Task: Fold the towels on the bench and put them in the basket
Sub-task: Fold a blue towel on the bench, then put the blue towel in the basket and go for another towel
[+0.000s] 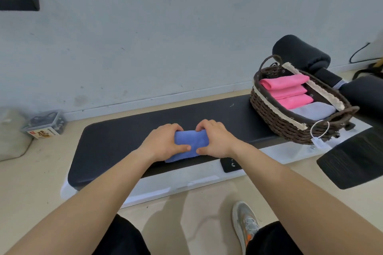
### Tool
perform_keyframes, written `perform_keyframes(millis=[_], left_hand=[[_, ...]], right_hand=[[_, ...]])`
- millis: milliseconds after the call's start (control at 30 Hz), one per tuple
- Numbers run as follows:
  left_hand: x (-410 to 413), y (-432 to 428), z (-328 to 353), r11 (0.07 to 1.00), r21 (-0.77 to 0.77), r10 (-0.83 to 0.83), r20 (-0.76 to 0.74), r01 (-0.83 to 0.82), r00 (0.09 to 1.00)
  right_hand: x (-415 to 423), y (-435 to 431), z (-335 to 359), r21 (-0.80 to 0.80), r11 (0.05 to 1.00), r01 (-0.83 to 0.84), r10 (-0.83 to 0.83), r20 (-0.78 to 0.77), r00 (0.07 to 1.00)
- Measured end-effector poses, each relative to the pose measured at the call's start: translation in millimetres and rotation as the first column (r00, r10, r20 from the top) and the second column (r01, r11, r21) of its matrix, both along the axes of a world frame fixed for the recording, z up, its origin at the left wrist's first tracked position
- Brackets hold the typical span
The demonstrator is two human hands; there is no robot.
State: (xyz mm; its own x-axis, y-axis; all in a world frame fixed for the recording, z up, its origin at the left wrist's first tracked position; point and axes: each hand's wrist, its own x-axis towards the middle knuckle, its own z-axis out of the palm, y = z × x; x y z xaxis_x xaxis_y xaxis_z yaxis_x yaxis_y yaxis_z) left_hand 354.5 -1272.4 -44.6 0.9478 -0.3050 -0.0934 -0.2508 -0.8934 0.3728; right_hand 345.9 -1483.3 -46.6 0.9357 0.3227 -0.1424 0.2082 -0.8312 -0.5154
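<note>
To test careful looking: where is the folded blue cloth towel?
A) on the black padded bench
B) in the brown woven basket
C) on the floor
A: the folded blue cloth towel lies on the black padded bench, gripped by the left hand and right hand.

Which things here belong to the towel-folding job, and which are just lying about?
Job: blue towel, left hand, right hand, bench, basket, pink towels, grey towel.
Lying about: plastic box, pale bag.

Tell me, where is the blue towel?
Head view: the blue towel sits on the bench, gripped by the left hand and right hand, left of the basket.
</note>
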Motion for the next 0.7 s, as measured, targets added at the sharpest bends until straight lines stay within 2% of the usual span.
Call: perform_keyframes(millis=[167,233,367,467,533,633,700], left_hand=[[-17.3,-24.5,38.6,0.983,-0.181,-0.022,0.027,0.027,0.999],[-23.1,-36.7,58.3,0.960,-0.276,-0.036,0.065,0.052,0.997],[-26.2,-72.2,96.6,0.865,-0.500,0.001,0.091,0.045,0.996],[-19.9,-106.3,116.7,0.799,-0.599,0.024,0.117,0.051,0.993],[-15.3,-131.1,128.0,0.755,-0.653,0.020,0.118,0.062,0.993],[-6.1,-170.2,138.8,0.714,-0.697,0.003,0.094,0.064,0.996],[3.8,-194.8,139.4,0.697,-0.717,-0.021,0.005,0.018,1.000]], right_hand=[[-15.2,-26.2,38.0,0.023,0.999,0.034,-0.030,-0.154,0.988],[-23.9,-48.1,60.9,0.133,0.987,0.085,-0.064,-0.155,0.986],[-41.5,-96.2,108.5,0.439,0.874,0.209,-0.150,-0.165,0.975],[-47.0,-130.0,135.5,0.613,0.727,0.310,-0.164,-0.283,0.945],[-46.7,-153.8,150.0,0.638,0.685,0.352,-0.218,-0.282,0.934],[-39.7,-192.0,161.3,0.607,0.688,0.399,-0.338,-0.218,0.915],[-33.9,-216.4,163.5,0.573,0.674,0.465,-0.437,-0.198,0.877]])
